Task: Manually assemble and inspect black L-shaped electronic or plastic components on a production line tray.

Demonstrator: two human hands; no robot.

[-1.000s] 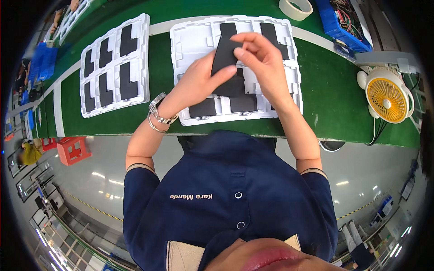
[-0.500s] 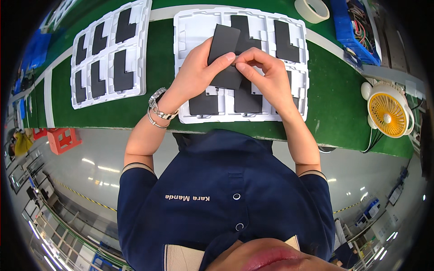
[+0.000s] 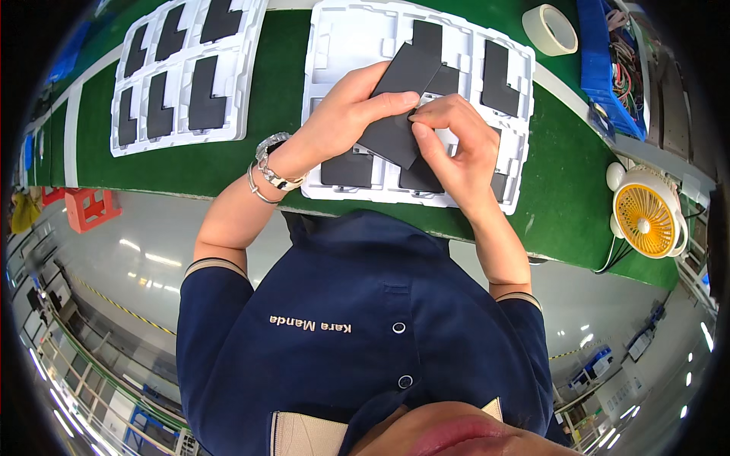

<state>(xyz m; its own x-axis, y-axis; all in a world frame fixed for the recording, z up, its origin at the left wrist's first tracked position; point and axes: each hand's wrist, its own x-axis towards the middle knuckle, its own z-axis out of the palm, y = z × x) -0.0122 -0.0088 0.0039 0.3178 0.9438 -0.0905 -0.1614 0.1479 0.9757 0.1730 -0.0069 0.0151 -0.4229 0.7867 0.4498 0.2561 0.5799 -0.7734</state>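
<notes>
My left hand [image 3: 353, 110] holds a flat black L-shaped piece [image 3: 389, 140], thumb on top and the other fingers hidden beneath. The piece is tilted above a white moulded tray [image 3: 346, 42]. At its inner edge, my right hand [image 3: 461, 144] has thumb and forefinger pinched together. Something small and dark shows at those fingertips, too small to make out. Similar black pieces lie in the tray's compartments, one at the right [image 3: 499, 80] and one at the lower left [image 3: 347, 170]. My hands partly cover others.
A second white tray [image 3: 249, 95] with several black pieces lies at the left on the green table [image 3: 277, 83]. Toward the right are a roll of tape [image 3: 550, 30], a blue bin [image 3: 608, 72] of wires and a small yellow-and-white fan [image 3: 646, 216]. A red stool [image 3: 91, 209] stands beyond the table's front edge.
The held piece has turned, its far end now leaning further right. My right fingers stay pinched at its edge. The whole view has shifted slightly.
</notes>
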